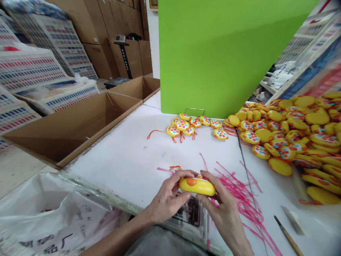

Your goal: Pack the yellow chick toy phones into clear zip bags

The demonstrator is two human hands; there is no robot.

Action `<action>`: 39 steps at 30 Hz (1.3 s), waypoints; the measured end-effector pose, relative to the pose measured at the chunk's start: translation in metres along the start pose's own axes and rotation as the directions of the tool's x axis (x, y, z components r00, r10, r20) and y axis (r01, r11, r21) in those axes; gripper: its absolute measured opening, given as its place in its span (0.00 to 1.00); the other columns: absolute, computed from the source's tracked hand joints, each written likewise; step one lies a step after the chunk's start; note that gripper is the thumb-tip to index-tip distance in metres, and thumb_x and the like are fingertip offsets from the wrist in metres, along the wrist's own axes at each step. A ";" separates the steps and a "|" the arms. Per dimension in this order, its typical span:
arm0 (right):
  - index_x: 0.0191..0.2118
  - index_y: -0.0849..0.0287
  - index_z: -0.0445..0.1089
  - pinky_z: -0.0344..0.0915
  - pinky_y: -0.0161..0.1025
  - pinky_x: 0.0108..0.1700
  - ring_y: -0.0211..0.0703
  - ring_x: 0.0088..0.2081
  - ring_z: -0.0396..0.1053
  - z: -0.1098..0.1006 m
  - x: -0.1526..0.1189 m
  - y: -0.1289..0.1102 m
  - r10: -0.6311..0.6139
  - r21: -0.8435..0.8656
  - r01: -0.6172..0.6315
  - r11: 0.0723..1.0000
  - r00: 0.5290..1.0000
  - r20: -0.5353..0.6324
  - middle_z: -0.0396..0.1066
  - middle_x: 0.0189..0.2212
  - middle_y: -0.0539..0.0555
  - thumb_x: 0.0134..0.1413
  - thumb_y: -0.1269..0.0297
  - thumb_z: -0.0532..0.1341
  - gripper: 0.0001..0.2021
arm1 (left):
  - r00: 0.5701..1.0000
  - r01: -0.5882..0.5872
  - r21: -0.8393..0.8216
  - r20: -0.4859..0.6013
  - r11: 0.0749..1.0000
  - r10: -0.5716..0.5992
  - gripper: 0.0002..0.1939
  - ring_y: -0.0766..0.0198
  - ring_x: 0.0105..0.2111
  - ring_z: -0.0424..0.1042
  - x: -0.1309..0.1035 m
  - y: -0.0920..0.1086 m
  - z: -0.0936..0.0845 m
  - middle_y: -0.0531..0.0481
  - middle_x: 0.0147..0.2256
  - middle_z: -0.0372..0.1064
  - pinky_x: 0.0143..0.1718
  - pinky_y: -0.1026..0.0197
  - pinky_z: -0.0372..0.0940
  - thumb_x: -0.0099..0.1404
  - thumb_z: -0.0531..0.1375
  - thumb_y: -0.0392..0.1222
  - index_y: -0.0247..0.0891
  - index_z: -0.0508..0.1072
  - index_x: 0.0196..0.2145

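Between both hands, near the table's front edge, is a yellow oval plastic toy with an orange spot on its side. My left hand grips its left end, thumb below and fingers on top. My right hand closes on the right end in the same way. The toy is held edge-on, so most of its upper face is hidden. An orange cord shows just beyond my left fingers. Pink plastic strips lie beside and beyond my right hand.
Several similar toys with coloured dots lie farther back, before a green panel. A large heap of yellow toys fills the right. A thin wooden-handled tool lies front right. Cardboard boxes stand along the left edge.
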State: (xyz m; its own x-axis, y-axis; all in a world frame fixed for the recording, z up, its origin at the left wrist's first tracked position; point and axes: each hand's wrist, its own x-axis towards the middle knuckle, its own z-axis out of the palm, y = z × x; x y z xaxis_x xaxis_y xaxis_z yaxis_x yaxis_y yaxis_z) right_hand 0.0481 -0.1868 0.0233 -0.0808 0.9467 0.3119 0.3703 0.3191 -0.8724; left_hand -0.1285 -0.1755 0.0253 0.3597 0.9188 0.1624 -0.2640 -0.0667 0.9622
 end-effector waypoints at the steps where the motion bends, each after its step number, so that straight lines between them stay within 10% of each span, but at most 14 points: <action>1: 0.53 0.51 0.64 0.71 0.40 0.43 0.45 0.45 0.71 0.003 -0.001 -0.002 -0.069 -0.065 0.069 0.995 0.998 0.008 0.71 0.47 0.54 0.52 0.61 0.62 0.20 | 1.000 -0.021 0.019 0.010 1.000 0.021 0.17 0.56 0.52 0.62 -0.003 0.000 -0.001 0.44 0.52 0.61 0.53 0.55 0.58 0.59 0.57 0.31 0.41 0.64 0.47; 5: 0.54 0.51 0.61 0.69 0.41 0.46 0.44 0.47 0.70 0.011 -0.011 -0.003 -0.259 -0.244 0.259 0.934 0.965 0.035 0.71 0.47 0.54 0.53 0.67 0.61 0.22 | 0.993 -0.113 0.232 0.006 0.966 0.115 0.23 0.56 0.53 0.61 -0.011 0.004 -0.004 0.44 0.52 0.62 0.55 0.56 0.55 0.55 0.59 0.26 0.40 0.66 0.48; 14: 0.47 0.52 0.64 0.68 0.32 0.33 0.41 0.42 0.69 0.012 -0.032 -0.018 -0.155 -0.106 0.149 0.983 0.987 -0.043 0.69 0.44 0.54 0.56 0.68 0.58 0.12 | 0.976 -0.214 0.394 0.049 0.894 0.213 0.17 0.59 0.48 0.66 -0.021 0.004 0.005 0.45 0.47 0.67 0.50 0.60 0.59 0.60 0.61 0.33 0.40 0.66 0.47; 18: 0.45 0.52 0.65 0.65 0.31 0.28 0.38 0.32 0.69 0.009 -0.028 -0.010 -0.127 -0.123 0.127 0.984 0.992 0.011 0.70 0.39 0.52 0.55 0.67 0.59 0.12 | 0.995 -0.082 0.445 -0.019 0.892 0.101 0.15 0.61 0.43 0.69 -0.017 -0.001 0.016 0.45 0.43 0.69 0.45 0.62 0.62 0.60 0.60 0.37 0.38 0.66 0.46; 21: 0.42 0.56 0.67 0.65 0.33 0.29 0.38 0.28 0.67 0.005 -0.009 0.011 0.117 -0.009 -0.117 0.993 0.990 0.082 0.71 0.32 0.51 0.53 0.62 0.60 0.10 | 0.997 0.069 0.542 -0.062 0.838 -0.042 0.17 0.61 0.42 0.69 -0.003 -0.002 0.010 0.47 0.43 0.70 0.43 0.62 0.62 0.60 0.60 0.38 0.38 0.65 0.47; 26: 0.46 0.59 0.66 0.65 0.32 0.24 0.39 0.31 0.67 -0.017 0.043 0.054 0.449 0.255 -0.415 0.874 0.889 -0.092 0.70 0.36 0.53 0.52 0.53 0.59 0.19 | 0.941 0.235 0.745 -0.335 0.624 0.046 0.10 0.62 0.37 0.68 0.013 -0.026 -0.018 0.47 0.39 0.69 0.40 0.59 0.63 0.63 0.56 0.38 0.37 0.67 0.43; 30: 0.48 0.57 0.67 0.68 0.32 0.30 0.41 0.39 0.68 -0.027 0.056 0.069 0.603 0.538 -0.524 0.661 0.797 0.036 0.70 0.42 0.53 0.46 0.56 0.65 0.22 | 1.000 -0.019 0.914 0.026 0.405 -0.013 0.05 0.59 0.39 0.65 0.005 -0.078 -0.009 0.48 0.36 0.69 0.42 0.57 0.62 0.63 0.56 0.38 0.36 0.69 0.32; 34: 0.45 0.58 0.68 0.69 0.32 0.31 0.41 0.39 0.68 -0.014 0.035 0.073 0.698 0.631 -0.601 0.491 0.704 0.127 0.69 0.41 0.52 0.43 0.58 0.67 0.21 | 0.995 -0.055 0.976 0.070 0.210 -0.066 0.13 0.56 0.42 0.62 -0.002 -0.118 0.006 0.45 0.43 0.66 0.44 0.54 0.60 0.63 0.56 0.36 0.35 0.66 0.46; 39: 0.48 0.56 0.64 0.69 0.34 0.29 0.44 0.40 0.68 -0.004 0.005 0.075 0.774 0.537 -0.691 0.484 0.625 0.107 0.67 0.42 0.52 0.42 0.54 0.67 0.26 | 0.990 -0.133 0.974 0.141 0.182 -0.028 0.06 0.57 0.39 0.61 0.000 -0.125 0.002 0.47 0.35 0.66 0.42 0.53 0.57 0.65 0.53 0.38 0.36 0.68 0.32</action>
State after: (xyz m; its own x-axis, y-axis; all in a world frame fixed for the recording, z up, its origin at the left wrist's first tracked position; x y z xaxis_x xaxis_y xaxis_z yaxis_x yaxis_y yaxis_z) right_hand 0.0792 -0.1583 -0.0391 0.1372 0.8429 -0.5203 -0.2617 -0.4758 -0.8397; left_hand -0.0938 -0.1681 -0.0941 0.4895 0.8564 0.1643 0.7756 -0.5137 0.3669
